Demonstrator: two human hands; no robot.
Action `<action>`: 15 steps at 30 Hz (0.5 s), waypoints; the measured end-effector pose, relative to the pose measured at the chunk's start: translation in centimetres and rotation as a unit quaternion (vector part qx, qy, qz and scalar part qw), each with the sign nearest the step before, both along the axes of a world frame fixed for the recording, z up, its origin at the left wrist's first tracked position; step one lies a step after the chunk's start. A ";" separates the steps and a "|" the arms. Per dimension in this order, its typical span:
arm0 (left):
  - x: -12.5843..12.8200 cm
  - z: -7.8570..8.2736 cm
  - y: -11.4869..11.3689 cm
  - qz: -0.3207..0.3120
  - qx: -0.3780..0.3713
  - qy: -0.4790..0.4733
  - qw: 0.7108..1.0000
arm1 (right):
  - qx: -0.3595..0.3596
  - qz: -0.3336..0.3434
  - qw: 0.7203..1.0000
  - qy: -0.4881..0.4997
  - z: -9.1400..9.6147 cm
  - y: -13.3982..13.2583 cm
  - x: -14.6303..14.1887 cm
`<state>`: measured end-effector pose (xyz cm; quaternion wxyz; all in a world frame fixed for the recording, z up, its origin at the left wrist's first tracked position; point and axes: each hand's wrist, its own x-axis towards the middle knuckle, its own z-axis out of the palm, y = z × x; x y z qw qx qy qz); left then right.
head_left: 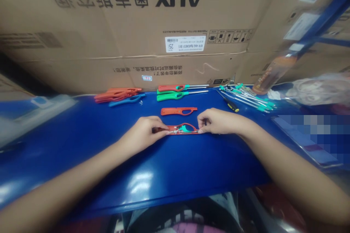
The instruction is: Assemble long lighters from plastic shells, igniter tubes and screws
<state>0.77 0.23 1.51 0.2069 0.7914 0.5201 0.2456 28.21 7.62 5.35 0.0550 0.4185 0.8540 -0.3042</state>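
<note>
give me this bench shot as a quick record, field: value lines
surface: blue table
left hand: pinches left end of open red lighter half
right hand: holds its right end
inside half: teal trigger
just behind: spare red shell
far left: orange shell stack
far middle: red and green lighters
far right: screwdriver, metal tubes

Dim, bluish light; overhead glare patches on the glossy bench [142,184]; edges stretched and blurred, right side smeared.
</note>
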 end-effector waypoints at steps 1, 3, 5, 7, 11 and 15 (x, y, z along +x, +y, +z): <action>0.0 0.0 0.0 0.001 0.001 -0.001 1.000 | 0.000 -0.003 1.000 -0.004 0.0 -0.1 -0.1; 0.1 0.1 -0.1 0.005 0.002 -0.001 1.000 | -0.004 -0.009 1.000 -0.009 0.1 -0.1 -0.1; 0.2 0.1 -0.1 0.010 0.005 0.001 1.000 | -0.009 -0.012 1.000 -0.005 0.2 -0.2 -0.2; 0.2 0.2 -0.1 0.009 0.009 0.006 1.000 | -0.019 -0.012 1.000 0.007 0.2 -0.2 -0.1; 0.0 0.3 -0.2 -0.004 0.027 0.012 1.000 | -0.051 -0.011 0.998 0.032 0.0 0.1 0.2; 0.0 0.3 -0.2 -0.004 0.033 0.011 0.999 | -0.060 -0.004 0.997 0.043 -0.3 0.4 0.6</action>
